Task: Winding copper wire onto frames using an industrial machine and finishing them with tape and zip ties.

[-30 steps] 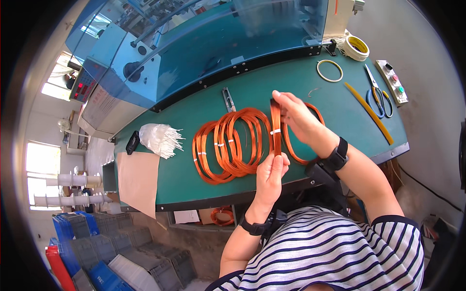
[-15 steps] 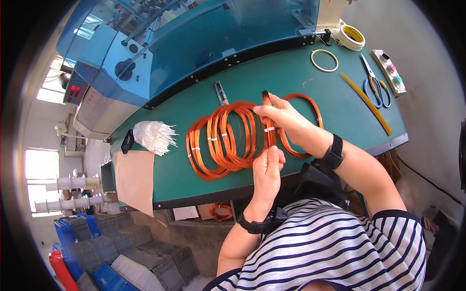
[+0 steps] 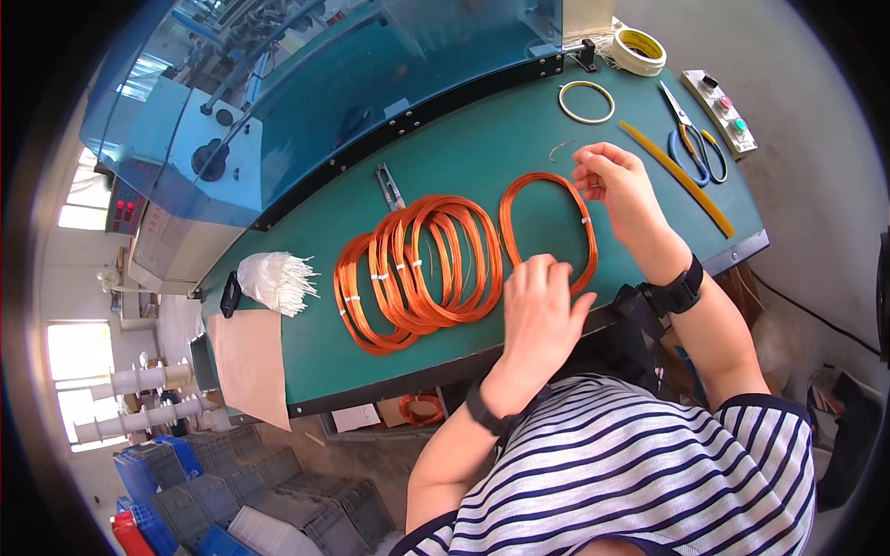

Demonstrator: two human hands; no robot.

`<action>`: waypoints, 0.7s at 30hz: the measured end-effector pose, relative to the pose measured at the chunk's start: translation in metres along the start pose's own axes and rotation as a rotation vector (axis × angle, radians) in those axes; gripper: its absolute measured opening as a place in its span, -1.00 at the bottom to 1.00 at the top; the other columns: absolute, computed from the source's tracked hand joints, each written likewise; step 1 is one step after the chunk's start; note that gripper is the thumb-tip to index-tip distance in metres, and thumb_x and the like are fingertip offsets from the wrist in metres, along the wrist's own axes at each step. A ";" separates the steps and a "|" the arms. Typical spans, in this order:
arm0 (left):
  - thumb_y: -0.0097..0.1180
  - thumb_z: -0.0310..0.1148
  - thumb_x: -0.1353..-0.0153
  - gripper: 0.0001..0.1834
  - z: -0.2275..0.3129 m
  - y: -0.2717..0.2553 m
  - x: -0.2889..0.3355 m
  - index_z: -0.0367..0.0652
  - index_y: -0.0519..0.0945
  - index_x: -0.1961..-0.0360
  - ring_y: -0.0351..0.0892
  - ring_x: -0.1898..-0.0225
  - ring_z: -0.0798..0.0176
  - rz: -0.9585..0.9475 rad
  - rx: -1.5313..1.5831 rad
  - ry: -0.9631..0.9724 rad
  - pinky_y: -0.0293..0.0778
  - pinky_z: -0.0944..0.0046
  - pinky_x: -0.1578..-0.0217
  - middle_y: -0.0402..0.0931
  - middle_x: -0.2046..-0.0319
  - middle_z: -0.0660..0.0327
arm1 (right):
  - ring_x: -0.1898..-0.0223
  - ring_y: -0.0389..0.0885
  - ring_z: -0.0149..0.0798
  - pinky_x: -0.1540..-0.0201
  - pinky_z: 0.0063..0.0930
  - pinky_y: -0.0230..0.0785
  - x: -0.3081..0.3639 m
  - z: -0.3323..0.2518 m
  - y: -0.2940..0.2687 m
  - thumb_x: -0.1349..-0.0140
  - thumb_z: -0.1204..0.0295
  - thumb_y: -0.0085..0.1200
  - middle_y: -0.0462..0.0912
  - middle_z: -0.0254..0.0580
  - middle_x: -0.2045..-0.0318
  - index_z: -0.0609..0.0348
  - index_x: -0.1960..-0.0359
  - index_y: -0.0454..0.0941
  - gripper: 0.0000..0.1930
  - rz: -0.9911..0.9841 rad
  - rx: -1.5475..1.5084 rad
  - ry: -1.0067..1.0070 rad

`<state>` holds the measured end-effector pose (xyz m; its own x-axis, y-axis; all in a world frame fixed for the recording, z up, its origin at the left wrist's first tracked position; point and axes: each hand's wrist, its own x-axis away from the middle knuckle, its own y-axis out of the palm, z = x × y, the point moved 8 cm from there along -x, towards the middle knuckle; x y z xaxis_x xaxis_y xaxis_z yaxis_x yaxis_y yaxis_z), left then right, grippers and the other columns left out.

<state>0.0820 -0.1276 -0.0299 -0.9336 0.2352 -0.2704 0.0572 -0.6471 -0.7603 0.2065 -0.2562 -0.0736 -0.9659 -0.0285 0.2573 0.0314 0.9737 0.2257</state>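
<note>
A single oval coil of orange copper wire (image 3: 508, 208) lies on the green table, bound with a small white tie on its right side. My left hand (image 3: 540, 315) rests over the coil's lower left edge, fingers extended and thumb apart. Beside the coil's upper right edge is my right hand (image 3: 623, 190), its fingers loosely bent and spread, with nothing visible in them. To the left, several more copper coils (image 3: 436, 315) overlap in a row, each tied in white.
Scissors (image 3: 691, 139), a yellow strip (image 3: 675, 176), a pale ring (image 3: 587, 119), tape rolls (image 3: 640, 51) and a button box (image 3: 721, 111) lie at the right. Leftward are a bag of white ties (image 3: 278, 281) and brown paper (image 3: 248, 357). A blue-covered machine (image 3: 343, 120) stands behind.
The coil that both hands held upright now lies with the overlapping row. My hands have let go and moved apart, the right one to the right, the left one over the single coil.
</note>
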 end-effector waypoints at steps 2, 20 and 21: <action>0.20 -0.43 0.03 -0.77 -0.005 0.023 -0.004 -0.27 0.43 0.38 0.36 0.21 0.01 -0.081 -0.083 0.008 0.28 0.09 0.21 0.36 0.33 0.09 | 0.32 0.49 -0.40 0.29 -0.55 0.33 0.009 -0.002 -0.001 -0.14 0.42 0.01 0.55 -0.21 0.32 0.23 0.19 0.51 -0.77 0.086 0.063 -0.064; -0.23 -0.20 -0.39 -0.64 -0.057 -0.025 0.038 -0.25 0.45 0.38 0.31 0.58 0.51 0.063 0.984 -0.431 0.26 0.51 0.53 0.35 0.64 0.33 | 0.12 0.46 -0.35 0.01 -0.44 0.24 -0.003 0.037 0.087 -0.21 0.22 0.02 0.55 -0.21 0.28 0.22 0.21 0.50 -0.70 -0.198 0.056 0.110; -0.23 -0.20 -0.39 -0.64 -0.058 -0.025 0.039 -0.25 0.45 0.38 0.31 0.58 0.51 0.064 0.986 -0.428 0.26 0.51 0.53 0.35 0.64 0.33 | 0.12 0.46 -0.35 0.01 -0.44 0.24 0.000 0.035 0.090 -0.21 0.22 0.02 0.55 -0.21 0.28 0.22 0.21 0.50 -0.70 -0.198 0.058 0.107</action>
<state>0.0647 -0.0602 -0.0554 -0.9962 0.0308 0.0816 -0.0217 -0.9936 0.1107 0.2005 -0.1604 -0.0866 -0.9188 -0.2413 0.3124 -0.1741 0.9580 0.2279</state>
